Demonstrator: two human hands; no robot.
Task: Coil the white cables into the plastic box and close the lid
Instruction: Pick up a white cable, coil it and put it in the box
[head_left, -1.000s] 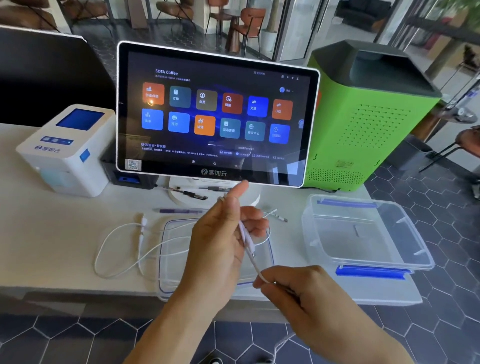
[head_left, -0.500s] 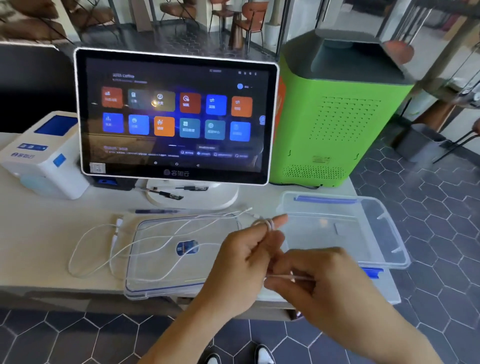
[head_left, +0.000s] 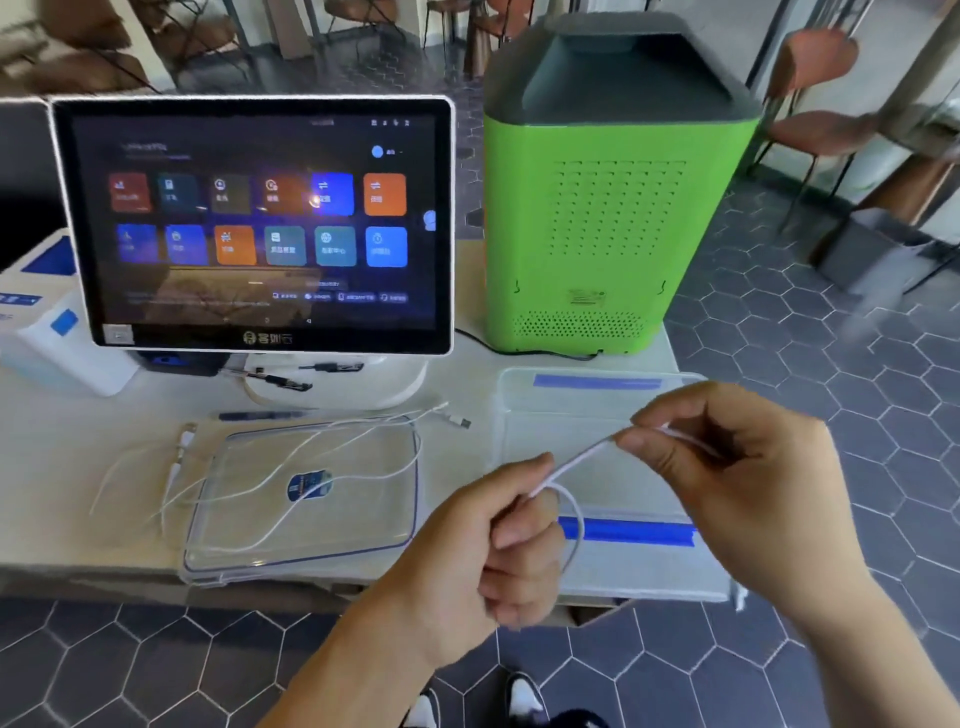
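- My left hand (head_left: 498, 551) and right hand (head_left: 727, 467) each pinch the white cable (head_left: 582, 460) over the open plastic box (head_left: 597, 400).
- Even, relaxed loops should suit the box; more cables (head_left: 311, 467) sprawl over the lid (head_left: 363, 540) on the counter (head_left: 78, 447).

White cable (head_left: 582, 460) stretched above open clear box (head_left: 524, 415); lid (head_left: 311, 545) beside

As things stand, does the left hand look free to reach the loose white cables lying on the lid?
Probably not yet. The left hand grips a loop of the white cable that the right hand pinches. The path to the loose cables on the lid itself looks unobstructed.
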